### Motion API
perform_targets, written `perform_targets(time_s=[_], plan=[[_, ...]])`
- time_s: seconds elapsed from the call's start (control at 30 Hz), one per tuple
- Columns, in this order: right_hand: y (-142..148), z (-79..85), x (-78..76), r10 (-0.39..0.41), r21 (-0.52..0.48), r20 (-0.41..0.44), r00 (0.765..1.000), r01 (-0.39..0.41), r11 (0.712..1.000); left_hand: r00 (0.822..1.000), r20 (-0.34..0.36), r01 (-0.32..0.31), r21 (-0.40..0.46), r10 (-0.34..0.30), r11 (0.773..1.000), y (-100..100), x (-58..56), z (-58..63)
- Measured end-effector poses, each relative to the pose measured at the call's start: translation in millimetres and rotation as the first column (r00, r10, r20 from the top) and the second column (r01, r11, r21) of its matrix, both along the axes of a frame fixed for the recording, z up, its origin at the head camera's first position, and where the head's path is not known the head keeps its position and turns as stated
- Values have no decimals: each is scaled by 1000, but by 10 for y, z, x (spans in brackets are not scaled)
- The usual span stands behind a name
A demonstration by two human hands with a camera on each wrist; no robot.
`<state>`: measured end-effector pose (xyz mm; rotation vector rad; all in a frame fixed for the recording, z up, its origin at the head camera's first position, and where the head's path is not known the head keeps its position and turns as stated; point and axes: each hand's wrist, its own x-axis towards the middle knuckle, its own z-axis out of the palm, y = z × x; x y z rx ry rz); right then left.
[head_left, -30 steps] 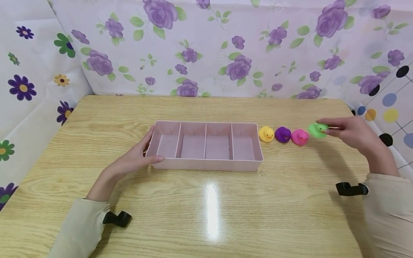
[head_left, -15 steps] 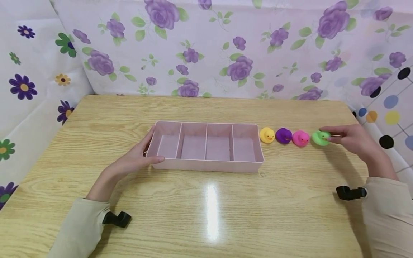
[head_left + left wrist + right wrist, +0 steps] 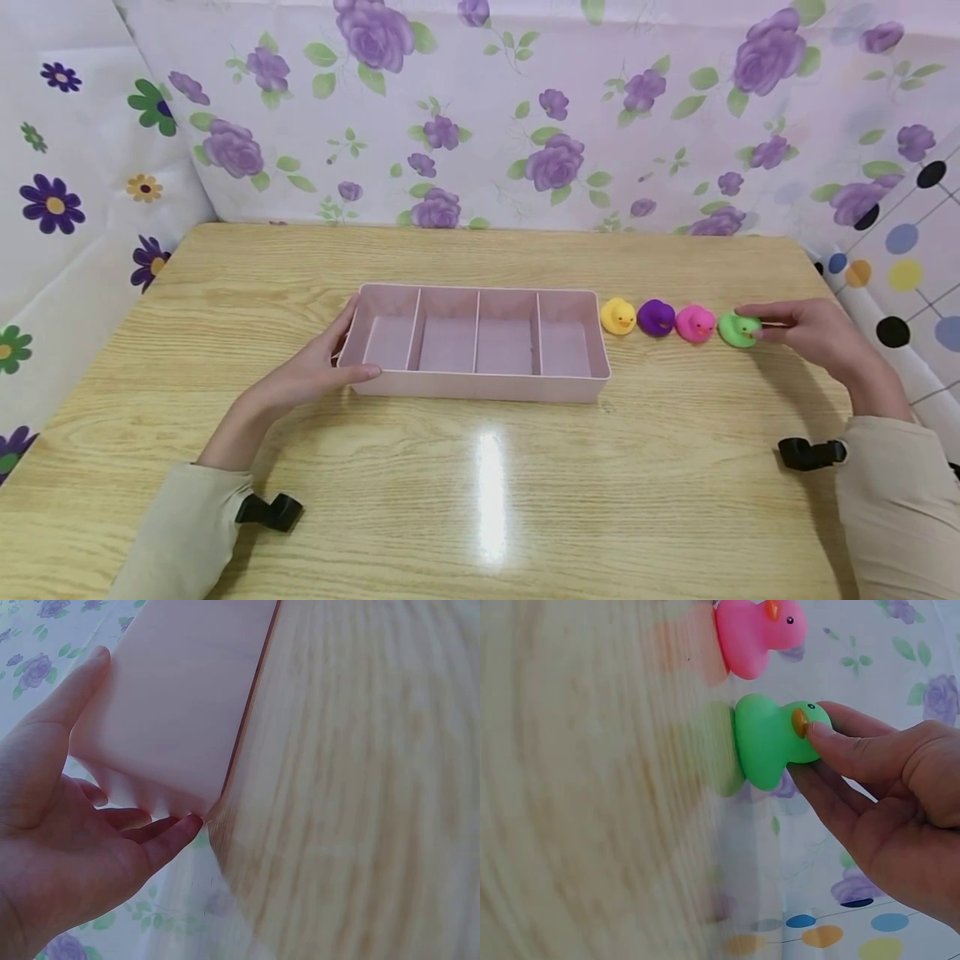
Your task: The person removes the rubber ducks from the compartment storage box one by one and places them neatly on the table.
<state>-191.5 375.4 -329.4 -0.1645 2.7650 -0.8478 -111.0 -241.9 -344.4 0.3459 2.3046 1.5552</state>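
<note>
My left hand [image 3: 318, 360] grips the left end of a pale pink box [image 3: 480, 385] with several compartments; the thumb lies along the front wall. In the left wrist view the other fingertips [image 3: 191, 823] press the end wall. At the right, my right hand [image 3: 821, 337] pinches a green rubber duck [image 3: 738, 332] by its head between thumb and fingers. The right wrist view shows the green duck [image 3: 761, 742] with its base at the table top, a small gap from the pink rubber duck [image 3: 695, 324]. A purple duck [image 3: 656, 318] and a yellow duck [image 3: 618, 317] continue the row.
The wooden table [image 3: 390, 492] carries everything. The yellow duck stands right by the box's right end. Behind the table hangs a white flowered cloth [image 3: 495, 100], with patterned cloths at both sides.
My right hand has lowered the green duck onto the table line, level with the row, to the right of the pink duck. My left hand keeps its grip on the box.
</note>
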Motion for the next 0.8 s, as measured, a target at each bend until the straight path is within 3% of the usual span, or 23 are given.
perform_targets(time_s=[0.37,0.6,0.8], plan=[[24,-1,-12,22,13,14,1000,-23,1000,1000,2,-10,6,10,1000,-1,6,-1],[-3,74,46,1,-44,12,1000,0,999,1000,11,-15,8,14,1000,21,0,0],[-157,161,108,-2,6,-99,995,3,1000,1000,-9,0,-17,0,1000,6,9,40]])
